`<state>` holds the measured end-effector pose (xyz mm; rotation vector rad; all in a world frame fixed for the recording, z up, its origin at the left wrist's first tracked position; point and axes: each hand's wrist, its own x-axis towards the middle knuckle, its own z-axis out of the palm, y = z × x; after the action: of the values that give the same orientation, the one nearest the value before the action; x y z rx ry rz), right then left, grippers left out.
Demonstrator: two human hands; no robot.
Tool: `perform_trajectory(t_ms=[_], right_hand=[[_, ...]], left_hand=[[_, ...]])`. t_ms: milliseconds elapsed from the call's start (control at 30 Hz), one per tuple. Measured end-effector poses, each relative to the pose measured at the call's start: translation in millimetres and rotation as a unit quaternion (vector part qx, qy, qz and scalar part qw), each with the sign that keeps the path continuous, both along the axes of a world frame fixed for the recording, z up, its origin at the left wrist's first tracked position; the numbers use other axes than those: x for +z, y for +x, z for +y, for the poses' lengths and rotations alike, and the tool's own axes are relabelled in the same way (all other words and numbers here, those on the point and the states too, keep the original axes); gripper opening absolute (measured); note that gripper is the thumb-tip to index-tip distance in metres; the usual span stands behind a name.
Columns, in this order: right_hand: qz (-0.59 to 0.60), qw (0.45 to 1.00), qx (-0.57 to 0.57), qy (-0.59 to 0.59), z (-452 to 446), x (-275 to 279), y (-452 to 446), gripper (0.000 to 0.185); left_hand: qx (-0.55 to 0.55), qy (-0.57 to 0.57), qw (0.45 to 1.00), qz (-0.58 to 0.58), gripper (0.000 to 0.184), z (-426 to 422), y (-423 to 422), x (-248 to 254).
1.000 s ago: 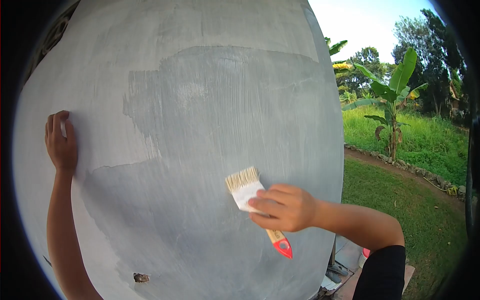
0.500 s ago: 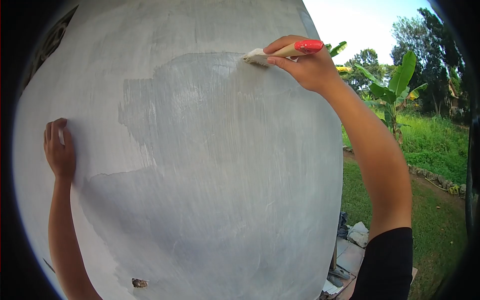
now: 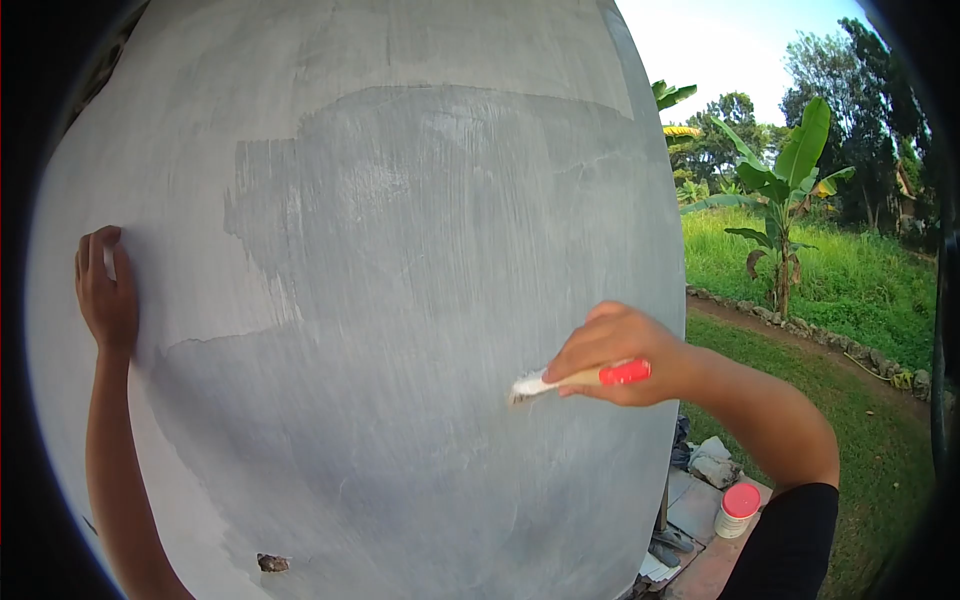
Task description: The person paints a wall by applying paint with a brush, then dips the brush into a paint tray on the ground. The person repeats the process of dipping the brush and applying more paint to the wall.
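A pale plastered wall (image 3: pixel 250 380) fills most of the head view, with a darker, wet-looking coat over its middle and lower part. My right hand (image 3: pixel 625 350) grips a paintbrush (image 3: pixel 580 378) with a wooden, red-ended handle. The whitish bristles point left and meet the wall at the lower right of the wet area. On the lighter surface at the far left, my left hand (image 3: pixel 107 290) rests against the wall, fingers pointing up, a little bent and apart. It holds nothing that I can see.
A small broken hole (image 3: pixel 272 563) shows low in the wall. Beyond its right edge, a white tub with a red lid (image 3: pixel 738 510) stands on tiles near rocks (image 3: pixel 714 463) and shoes (image 3: pixel 670 545). Grass and a banana plant (image 3: pixel 785 190) lie further off.
My right hand has swept the paintbrush down the wall from near the top edge of the wet coat. My left hand stays on the wall. The red-lidded tub has come into view.
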<state>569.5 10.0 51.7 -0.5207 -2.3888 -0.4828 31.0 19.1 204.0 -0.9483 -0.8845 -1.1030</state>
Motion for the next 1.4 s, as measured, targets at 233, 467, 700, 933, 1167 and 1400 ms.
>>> perform_trajectory(t_ms=[233, 467, 700, 933, 1167, 1400], right_hand=[[0.191, 0.927, -0.018, 0.321, 9.5, 149.2, -16.5, 0.013], [-0.043, 0.935, -0.017, 0.352, 12.7, -61.6, -9.6, 0.017], [0.010, 0.999, -0.047, -0.010, -12.8, -28.0, 27.5, 0.021], [0.296, 0.923, -0.185, 0.162, 4.2, 156.8, 54.8, 0.020], [0.092, 0.940, -0.084, 0.318, 21.7, 20.2, 50.7, 0.021], [0.020, 0.997, -0.076, 0.016, -8.1, -54.1, 63.0, 0.016]], left_hand=[[-0.004, -0.001, 1.000, -0.007, 0.018, -6.0, 9.9, -3.2], [-0.031, 0.001, 0.999, -0.009, 0.018, -2.8, 4.6, -2.6], [-0.028, -0.005, 1.000, -0.003, 0.017, 2.2, 1.2, 0.5], [0.005, 0.016, 1.000, 0.010, 0.017, -5.2, 7.4, -3.3], [-0.022, 0.002, 1.000, 0.019, 0.017, -2.3, 3.3, -1.1], [-0.048, 0.003, 0.999, 0.007, 0.017, 1.1, -1.3, -0.4]])
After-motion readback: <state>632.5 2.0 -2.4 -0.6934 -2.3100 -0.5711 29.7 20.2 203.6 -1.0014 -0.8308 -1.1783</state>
